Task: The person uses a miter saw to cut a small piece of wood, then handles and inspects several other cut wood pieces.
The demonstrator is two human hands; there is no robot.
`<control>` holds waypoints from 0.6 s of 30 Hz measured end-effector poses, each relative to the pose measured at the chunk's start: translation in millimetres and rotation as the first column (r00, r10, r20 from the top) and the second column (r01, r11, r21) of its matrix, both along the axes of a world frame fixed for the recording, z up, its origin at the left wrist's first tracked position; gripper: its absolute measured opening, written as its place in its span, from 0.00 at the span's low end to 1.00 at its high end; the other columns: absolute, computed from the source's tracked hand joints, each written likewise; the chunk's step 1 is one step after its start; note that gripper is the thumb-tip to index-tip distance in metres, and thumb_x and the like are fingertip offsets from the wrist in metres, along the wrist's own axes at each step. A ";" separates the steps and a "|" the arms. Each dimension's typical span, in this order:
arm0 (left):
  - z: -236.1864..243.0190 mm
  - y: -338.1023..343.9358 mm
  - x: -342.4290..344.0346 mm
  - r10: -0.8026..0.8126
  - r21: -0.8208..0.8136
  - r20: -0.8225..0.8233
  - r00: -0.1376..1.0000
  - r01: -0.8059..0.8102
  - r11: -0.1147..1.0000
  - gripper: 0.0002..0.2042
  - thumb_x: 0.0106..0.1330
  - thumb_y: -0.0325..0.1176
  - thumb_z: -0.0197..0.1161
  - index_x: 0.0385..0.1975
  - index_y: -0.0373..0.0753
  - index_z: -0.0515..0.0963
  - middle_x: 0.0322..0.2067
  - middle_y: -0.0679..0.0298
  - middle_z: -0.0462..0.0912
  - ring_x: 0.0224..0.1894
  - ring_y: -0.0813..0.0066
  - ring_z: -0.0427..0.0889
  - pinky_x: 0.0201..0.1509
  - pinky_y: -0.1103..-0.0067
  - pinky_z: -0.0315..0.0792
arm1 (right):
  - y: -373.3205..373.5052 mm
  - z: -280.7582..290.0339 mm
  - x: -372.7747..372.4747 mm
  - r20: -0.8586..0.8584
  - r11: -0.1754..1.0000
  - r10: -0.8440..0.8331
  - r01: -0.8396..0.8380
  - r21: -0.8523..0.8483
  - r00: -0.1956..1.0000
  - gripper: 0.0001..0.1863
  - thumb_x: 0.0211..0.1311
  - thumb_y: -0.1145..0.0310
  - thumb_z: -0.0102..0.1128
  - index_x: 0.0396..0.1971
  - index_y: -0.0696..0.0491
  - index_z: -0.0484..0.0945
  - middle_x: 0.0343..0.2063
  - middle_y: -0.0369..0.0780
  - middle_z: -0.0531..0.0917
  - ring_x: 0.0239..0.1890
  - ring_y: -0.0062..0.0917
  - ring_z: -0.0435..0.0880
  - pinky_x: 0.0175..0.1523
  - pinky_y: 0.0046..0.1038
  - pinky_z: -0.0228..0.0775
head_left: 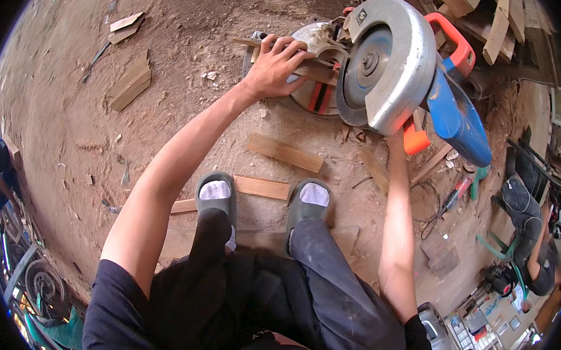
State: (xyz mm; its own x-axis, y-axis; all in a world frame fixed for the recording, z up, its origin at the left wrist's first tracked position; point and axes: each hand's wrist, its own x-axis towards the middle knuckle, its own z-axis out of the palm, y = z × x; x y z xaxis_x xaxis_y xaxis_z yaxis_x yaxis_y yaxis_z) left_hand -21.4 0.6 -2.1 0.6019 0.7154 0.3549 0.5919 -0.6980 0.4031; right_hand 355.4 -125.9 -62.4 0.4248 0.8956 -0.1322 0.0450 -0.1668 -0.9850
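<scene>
Dark fabric shirt [121, 313]; left hand [277, 67] clasping flat wood [319, 72] (round-bladed saw [397, 66] beside).

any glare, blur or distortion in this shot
Head view: a pale sheen on the saw guard; left hand reasonably sharp, no obvious motion blur; head view's edges: fisheye bending toward a black rim, detail shrinking near the wheel.

Soft light, fisheye-curved edges

Left fingers [294, 47] over wood [319, 72], miter saw [392, 66] alongside, scattered offcuts [284, 152]
</scene>
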 end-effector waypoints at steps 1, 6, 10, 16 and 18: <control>1.3 1.9 9.8 -0.009 0.023 0.039 0.999 0.008 1.000 0.29 0.57 0.44 0.73 0.60 0.51 0.75 0.56 0.68 0.74 0.65 0.63 0.67 0.72 0.58 0.52 | -4.7 -3.3 20.1 0.147 0.999 -0.013 0.020 -0.047 0.989 0.14 0.65 0.81 0.67 0.50 0.63 0.79 0.43 0.42 0.85 0.41 0.24 0.85 0.44 0.23 0.80; -0.4 3.0 13.0 -0.020 0.024 0.057 0.998 0.018 1.000 0.30 0.56 0.43 0.74 0.60 0.50 0.75 0.56 0.67 0.74 0.65 0.62 0.68 0.71 0.59 0.52 | -20.7 28.8 53.6 0.266 0.997 -0.075 0.068 0.034 0.961 0.17 0.65 0.80 0.67 0.53 0.63 0.78 0.47 0.42 0.85 0.44 0.24 0.84 0.45 0.23 0.79; -0.2 1.9 11.6 -0.023 0.025 0.051 0.998 0.022 0.999 0.29 0.57 0.43 0.74 0.60 0.49 0.75 0.56 0.66 0.74 0.64 0.62 0.68 0.70 0.60 0.53 | -30.6 86.9 48.3 0.254 0.991 -0.108 0.085 0.099 0.961 0.20 0.65 0.79 0.67 0.56 0.62 0.77 0.52 0.43 0.83 0.45 0.25 0.84 0.48 0.25 0.78; 4.7 3.9 14.1 -0.034 0.024 0.057 0.998 0.033 0.999 0.27 0.60 0.44 0.72 0.60 0.49 0.75 0.55 0.66 0.74 0.64 0.62 0.68 0.69 0.60 0.53 | -35.0 91.7 53.5 0.491 0.964 0.262 -0.202 -0.174 0.831 0.23 0.72 0.74 0.60 0.65 0.59 0.71 0.59 0.42 0.79 0.60 0.31 0.79 0.65 0.31 0.71; 4.5 3.9 14.6 -0.038 0.020 0.063 0.997 0.036 0.999 0.26 0.61 0.44 0.72 0.60 0.49 0.75 0.55 0.66 0.74 0.64 0.62 0.68 0.69 0.61 0.54 | -31.6 57.1 70.9 0.325 0.969 0.227 -0.180 -0.169 0.918 0.24 0.74 0.72 0.57 0.67 0.58 0.68 0.62 0.42 0.78 0.63 0.31 0.77 0.67 0.31 0.68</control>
